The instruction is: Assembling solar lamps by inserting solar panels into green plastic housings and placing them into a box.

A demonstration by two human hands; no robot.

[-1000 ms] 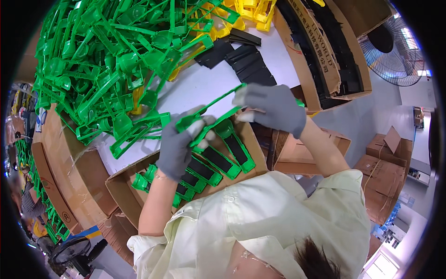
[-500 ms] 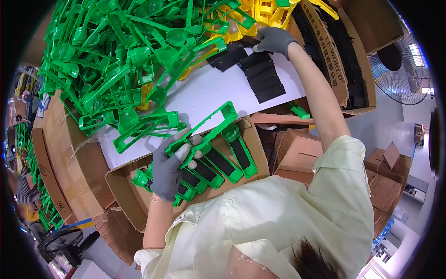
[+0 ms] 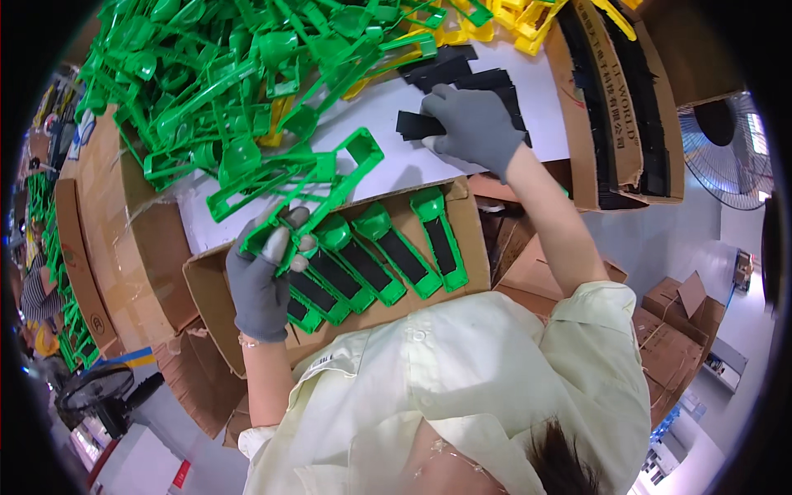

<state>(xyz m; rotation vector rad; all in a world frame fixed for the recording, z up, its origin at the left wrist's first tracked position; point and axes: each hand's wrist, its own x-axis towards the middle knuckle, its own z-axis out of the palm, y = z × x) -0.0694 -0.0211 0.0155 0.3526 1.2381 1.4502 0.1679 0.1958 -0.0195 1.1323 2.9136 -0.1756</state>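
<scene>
The left hand (image 3: pixel 262 285) is closing its gloved fingers around the near end of a green frame (image 3: pixel 345 190), which is tilting up and to the right above the near edge of the white tabletop (image 3: pixel 544 111); the right hand (image 3: pixel 478 124), partly curled, is pinching a black strip (image 3: pixel 418 125) between thumb and fingers, well apart from the frame; more black strips (image 3: pixel 487 80) are lying just beyond that hand; below the held frame, green pieces with black inserts (image 3: pixel 408 256) are resting side by side in a near carton (image 3: pixel 213 293); a green heap (image 3: pixel 214 66) is filling the far left; yellow parts (image 3: pixel 536 21) are lying at the far edge.
</scene>
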